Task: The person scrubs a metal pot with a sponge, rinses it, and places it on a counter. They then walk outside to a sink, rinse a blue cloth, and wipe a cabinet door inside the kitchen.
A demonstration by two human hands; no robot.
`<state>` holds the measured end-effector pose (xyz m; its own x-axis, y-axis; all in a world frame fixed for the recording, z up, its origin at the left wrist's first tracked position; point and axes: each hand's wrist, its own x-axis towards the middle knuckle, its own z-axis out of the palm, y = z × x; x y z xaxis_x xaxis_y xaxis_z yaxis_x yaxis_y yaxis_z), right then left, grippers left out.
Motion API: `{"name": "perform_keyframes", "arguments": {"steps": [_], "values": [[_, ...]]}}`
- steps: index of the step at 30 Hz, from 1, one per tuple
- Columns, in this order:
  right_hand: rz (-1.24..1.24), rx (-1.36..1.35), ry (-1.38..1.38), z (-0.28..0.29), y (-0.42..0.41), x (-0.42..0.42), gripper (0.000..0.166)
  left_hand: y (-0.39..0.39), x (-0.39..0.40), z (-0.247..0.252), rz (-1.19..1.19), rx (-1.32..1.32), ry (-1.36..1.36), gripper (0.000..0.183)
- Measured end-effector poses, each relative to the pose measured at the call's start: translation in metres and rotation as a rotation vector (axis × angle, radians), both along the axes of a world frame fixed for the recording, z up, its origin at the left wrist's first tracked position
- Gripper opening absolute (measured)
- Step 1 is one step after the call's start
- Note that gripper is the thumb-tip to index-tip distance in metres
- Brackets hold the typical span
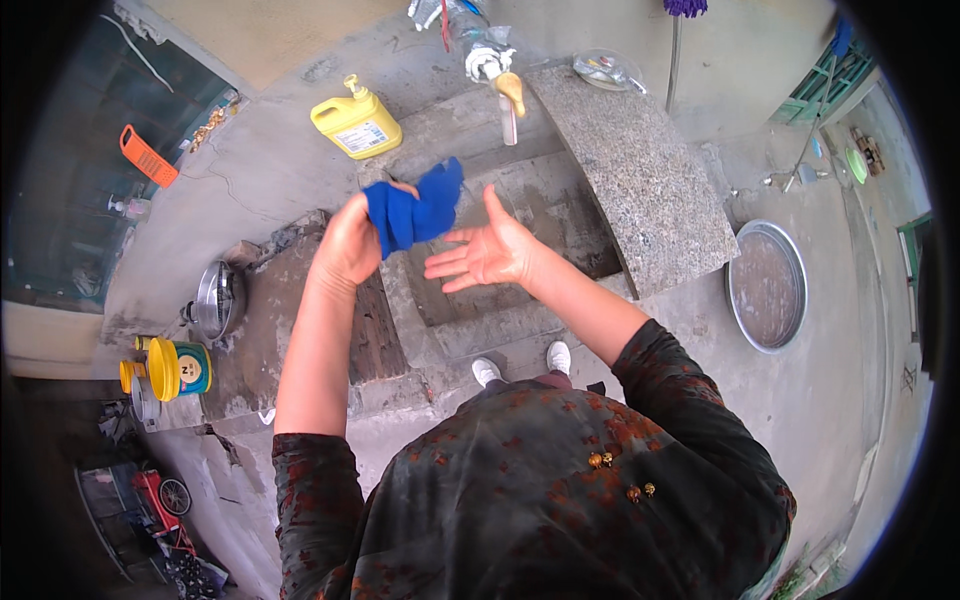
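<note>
A bunched blue cloth (414, 212) hangs from my left hand (352, 241), whose fingers are mostly hidden behind it. Just right of the cloth is my right hand (484, 251), palm up with the fingers spread and nothing in it. Both hands are above a concrete sink basin (442, 337). Over the back of the basin a tap (510, 94) with a yellowish handle sticks out, its joint wrapped in white material. Whether the right fingertips touch the cloth I cannot tell.
A yellow pump jug (358, 124) stands on the back left ledge. A speckled stone slab (637, 180) lies right of the basin, bearing a plastic-covered dish (609, 69). On the ground at right is a round metal basin (766, 286). A lidded metal pot (217, 301) and yellow bucket (180, 369) are at left.
</note>
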<state>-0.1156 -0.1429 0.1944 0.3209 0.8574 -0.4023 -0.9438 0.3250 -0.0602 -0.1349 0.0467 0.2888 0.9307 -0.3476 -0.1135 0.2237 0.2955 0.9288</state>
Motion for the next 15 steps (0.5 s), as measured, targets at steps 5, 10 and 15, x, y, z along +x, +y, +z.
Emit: {"name": "perform_keyframes", "arguments": {"steps": [5,10,15], "values": [[-0.246,0.048,0.242,-0.069,0.005,-0.005,0.063,-0.017,-0.023,-0.037,-0.353,0.147,-0.176,0.035],[-0.317,0.107,0.352,-0.115,0.007,-0.014,0.043,-0.030,-0.017,-0.047,-0.331,-0.048,-0.099,0.031],[-0.165,0.170,0.205,-0.056,-0.004,-0.036,0.066,-0.026,0.008,-0.047,-0.192,-0.249,0.026,0.033]]}}
